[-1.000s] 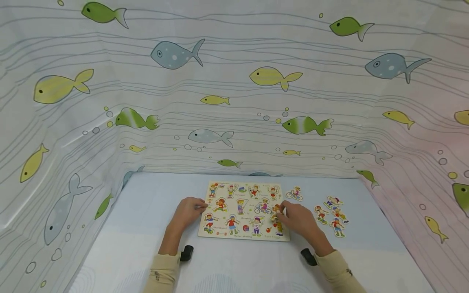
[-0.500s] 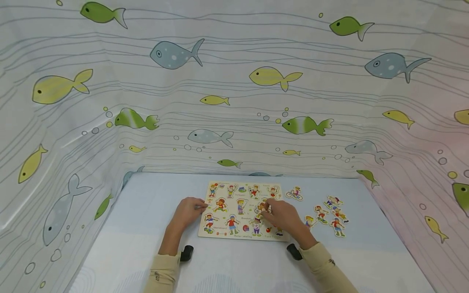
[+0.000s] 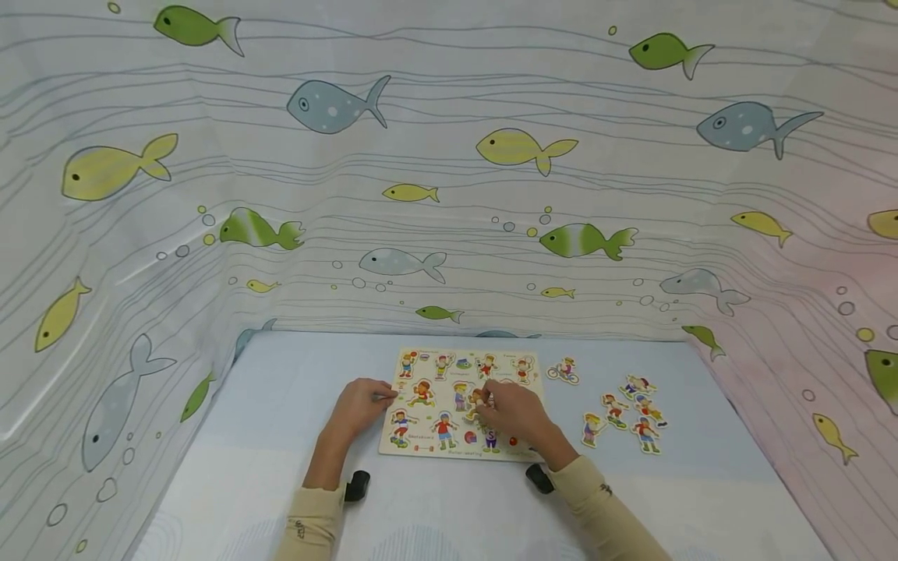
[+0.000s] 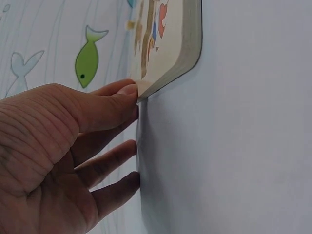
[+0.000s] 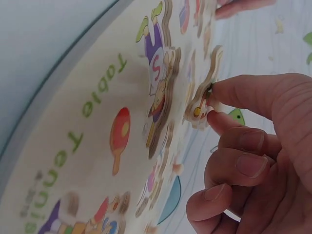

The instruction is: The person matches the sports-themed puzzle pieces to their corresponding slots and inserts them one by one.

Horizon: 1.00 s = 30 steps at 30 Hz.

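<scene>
My left hand [image 3: 365,403] is at the left edge of a wooden puzzle board [image 3: 435,418]. Its thumb and forefinger pinch the board's rim [image 4: 185,61] in the left wrist view, while its other fingers touch the tabletop. My right hand [image 3: 517,411] is over the middle of the board. Between its thumb and forefinger it holds a puzzle piece [image 5: 200,105], which is raised and tilted; the hand hides part of its picture. Its remaining fingers are curled. Several figure pieces sit on the board, among them a figure with an S shirt [image 5: 157,73].
Right of the board lie loose pieces: a cyclist [image 3: 563,371], a figure with a bat [image 3: 592,429] and a cluster including a red-shirted figure [image 3: 646,435]. The pale blue tabletop [image 3: 309,358] meets a fish-print curtain [image 3: 449,257] behind and at both sides.
My right hand has moved left across the board from its right side, carrying the piece. The loose bat figure beside the board has come into view. The left hand stays put.
</scene>
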Motion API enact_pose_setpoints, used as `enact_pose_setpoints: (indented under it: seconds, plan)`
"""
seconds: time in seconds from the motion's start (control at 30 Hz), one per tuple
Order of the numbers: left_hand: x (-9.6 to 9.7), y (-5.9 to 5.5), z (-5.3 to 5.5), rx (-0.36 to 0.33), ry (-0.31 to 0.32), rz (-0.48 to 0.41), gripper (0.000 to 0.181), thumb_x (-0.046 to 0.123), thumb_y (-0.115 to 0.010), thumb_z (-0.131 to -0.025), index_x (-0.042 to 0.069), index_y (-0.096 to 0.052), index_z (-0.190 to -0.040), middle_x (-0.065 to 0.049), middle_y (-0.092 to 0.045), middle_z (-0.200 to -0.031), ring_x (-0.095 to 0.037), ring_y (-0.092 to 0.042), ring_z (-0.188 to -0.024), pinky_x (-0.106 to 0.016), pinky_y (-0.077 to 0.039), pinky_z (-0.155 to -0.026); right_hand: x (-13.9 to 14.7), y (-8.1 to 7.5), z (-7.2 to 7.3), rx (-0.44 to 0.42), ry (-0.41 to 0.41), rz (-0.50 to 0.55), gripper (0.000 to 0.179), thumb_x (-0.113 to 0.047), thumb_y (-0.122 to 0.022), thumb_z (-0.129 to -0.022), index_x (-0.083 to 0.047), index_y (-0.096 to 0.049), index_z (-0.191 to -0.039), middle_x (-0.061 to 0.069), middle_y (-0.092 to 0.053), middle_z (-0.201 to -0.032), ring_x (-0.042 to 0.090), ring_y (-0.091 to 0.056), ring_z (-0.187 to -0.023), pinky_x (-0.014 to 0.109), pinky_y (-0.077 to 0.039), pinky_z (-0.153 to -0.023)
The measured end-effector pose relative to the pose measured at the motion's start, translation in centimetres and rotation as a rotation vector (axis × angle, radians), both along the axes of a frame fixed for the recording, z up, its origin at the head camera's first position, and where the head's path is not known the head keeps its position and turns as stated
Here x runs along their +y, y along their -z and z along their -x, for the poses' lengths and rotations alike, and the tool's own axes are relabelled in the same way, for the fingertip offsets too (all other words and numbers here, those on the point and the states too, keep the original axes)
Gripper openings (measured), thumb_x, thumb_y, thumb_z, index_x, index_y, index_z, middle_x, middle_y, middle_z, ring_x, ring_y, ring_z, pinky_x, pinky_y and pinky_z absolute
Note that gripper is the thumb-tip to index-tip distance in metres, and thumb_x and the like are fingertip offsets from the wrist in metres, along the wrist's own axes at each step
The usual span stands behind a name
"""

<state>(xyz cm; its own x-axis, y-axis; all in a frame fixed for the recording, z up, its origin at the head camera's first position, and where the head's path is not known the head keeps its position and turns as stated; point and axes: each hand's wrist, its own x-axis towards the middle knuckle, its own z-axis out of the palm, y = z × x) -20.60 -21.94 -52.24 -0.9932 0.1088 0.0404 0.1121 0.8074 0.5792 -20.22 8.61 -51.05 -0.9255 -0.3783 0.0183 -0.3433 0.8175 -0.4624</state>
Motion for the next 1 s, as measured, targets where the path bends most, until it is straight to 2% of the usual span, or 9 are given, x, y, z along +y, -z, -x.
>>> enact_pose_setpoints:
  seconds: [0.3, 0.63, 1.0]
  plan:
    - [-0.1, 0.0, 0.1, -0.003, 0.000, -0.002, 0.013, 0.008, -0.077, -0.085, 0.006, -0.079, -0.098, -0.010, -0.072, -0.111, -0.033, -0.063, -0.111, -0.050, -0.049, -0.097, -1.9, -0.2, 0.3, 0.024, -0.041, 0.009, 0.014, -0.030, -0.064, -0.095, -0.017, -0.062, -0.095, -0.009, -0.037, -0.049, 0.006, -0.033, -0.042, 0.022, -0.025, -0.039]
    - [0.1, 0.2, 0.1, 0.011, 0.005, -0.003, 0.013, 0.008, -0.078, -0.084, 0.006, -0.079, -0.097, -0.010, -0.072, -0.109, -0.033, -0.064, -0.109, -0.050, -0.048, -0.097, -4.3, 0.1, 1.5, 0.010, -0.042, -0.024, 0.015, -0.033, -0.062, -0.096, -0.018, -0.061, -0.097, -0.008, -0.037, -0.052, 0.007, -0.032, -0.042, 0.022, -0.023, -0.039]
    - [0.0, 0.2, 0.2, -0.005, -0.003, -0.001, 0.014, 0.010, -0.078, -0.085, 0.007, -0.079, -0.098, -0.009, -0.071, -0.111, -0.033, -0.063, -0.111, -0.050, -0.047, -0.098, -6.6, 0.2, 2.5, -0.025, -0.068, -0.014, 0.015, -0.033, -0.063, -0.095, -0.019, -0.061, -0.097, -0.006, -0.047, -0.058, 0.009, -0.039, -0.048, 0.026, -0.030, -0.043]
